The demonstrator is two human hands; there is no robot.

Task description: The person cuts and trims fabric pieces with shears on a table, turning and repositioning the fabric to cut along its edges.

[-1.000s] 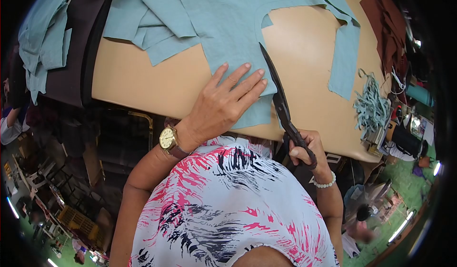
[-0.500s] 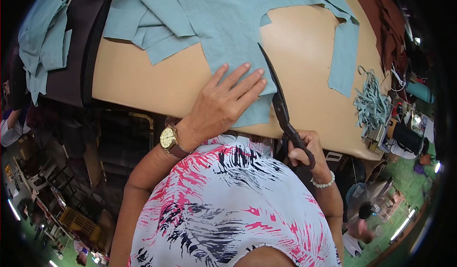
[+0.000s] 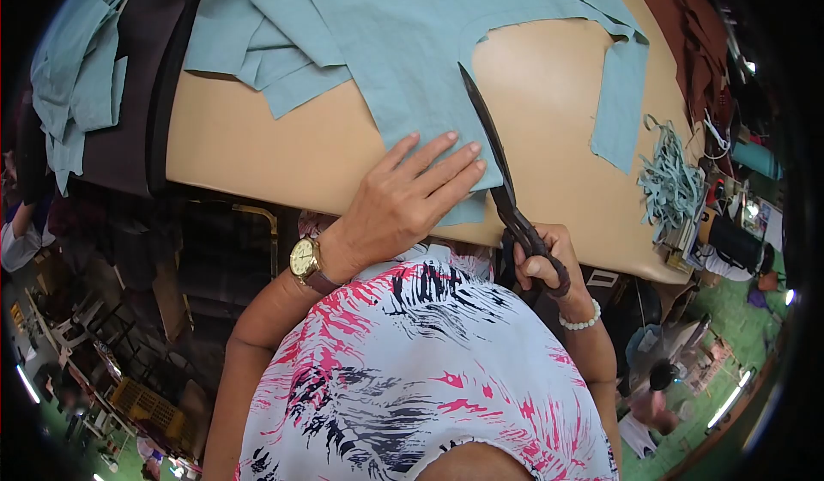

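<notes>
Light blue-green fabric (image 3: 403,60) lies on the tan table (image 3: 549,129), with a curved cut-out edge at its right. My left hand (image 3: 416,193) rests flat on the fabric's lower part near the table's front edge, fingers spread. Black scissors (image 3: 491,129) are in my right hand (image 3: 549,262), whose fingers wrap round the handles at the table's front edge. The blades look closed and point up and slightly left along the fabric's right edge. Beneath the fabric's lower corner, another blue-green piece (image 3: 463,211) shows.
More blue-green pieces (image 3: 81,86) lie at the far left on dark cloth (image 3: 154,52). At the right are a bundle of blue-green strips (image 3: 668,181) and brown fabric (image 3: 691,43). A yellow crate (image 3: 150,408) stands low at the left. A person (image 3: 648,417) is at lower right.
The fabric under my left hand has shifted down towards me, its lower edge and my left hand with it. The scissors have moved slightly up and left.
</notes>
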